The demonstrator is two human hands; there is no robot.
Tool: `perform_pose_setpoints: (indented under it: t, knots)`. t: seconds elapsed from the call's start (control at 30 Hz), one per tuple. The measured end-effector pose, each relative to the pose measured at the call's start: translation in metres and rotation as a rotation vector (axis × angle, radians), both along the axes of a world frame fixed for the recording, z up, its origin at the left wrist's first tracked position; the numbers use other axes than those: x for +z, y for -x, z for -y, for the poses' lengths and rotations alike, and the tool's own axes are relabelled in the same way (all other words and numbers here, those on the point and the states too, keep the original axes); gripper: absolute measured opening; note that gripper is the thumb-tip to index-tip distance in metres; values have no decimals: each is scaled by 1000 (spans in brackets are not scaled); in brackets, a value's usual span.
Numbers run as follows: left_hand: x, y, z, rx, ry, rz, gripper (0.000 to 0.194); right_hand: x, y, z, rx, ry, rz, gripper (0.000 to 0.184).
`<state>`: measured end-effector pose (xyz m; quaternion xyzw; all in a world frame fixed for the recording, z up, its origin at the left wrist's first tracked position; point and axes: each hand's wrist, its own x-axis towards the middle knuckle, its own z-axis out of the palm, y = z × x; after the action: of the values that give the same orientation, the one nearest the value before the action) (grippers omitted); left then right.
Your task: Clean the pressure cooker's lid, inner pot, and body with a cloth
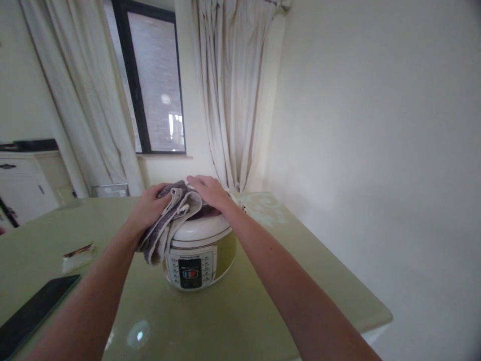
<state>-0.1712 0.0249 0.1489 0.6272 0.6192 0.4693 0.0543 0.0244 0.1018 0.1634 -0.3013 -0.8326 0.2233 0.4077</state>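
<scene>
A squat white and green rice cooker (203, 245) stands on the table, its dark control panel facing me. Draped over the left of its lid is a folded grey and white towel (171, 220), which hangs down past the rim. My left hand (152, 205) has its fingers closed around the towel's left side. Across the top of the cooker, beside the towel's upper edge, lies my right hand (208, 190) with its fingers stretched out, partly hidden behind the wrist and towel. More patterned cloth shows at the lid's far right, behind my right wrist.
The pale green glossy table (240, 321) ends at a white wall on the right. A dark phone (35, 313) and a small clear packet (77, 257) lie at the left. Behind are curtains (233, 90), a window (156, 80) and a white cabinet (28, 183).
</scene>
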Motion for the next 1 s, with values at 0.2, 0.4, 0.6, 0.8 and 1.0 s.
perform_pose_setpoints:
  t: [0.2, 0.4, 0.6, 0.8, 1.0]
  knots:
    - [-7, 3, 0, -20, -36, -153, 67, -1, 0, -2, 14, -2, -15, 58]
    - [-15, 2, 4, 57, -70, -324, 68, 1, 0, 0, 10, 1, -13, 56]
    - [-23, -9, 31, -8, -128, -395, 68, 3, -2, 3, -12, -21, 7, 53]
    - [-49, -53, 88, 25, -241, -553, 88, 2, -2, 1, 20, 11, -27, 59]
    - [-44, -55, 78, 10, -248, -500, 61, -1, -2, -8, 48, 72, -55, 62]
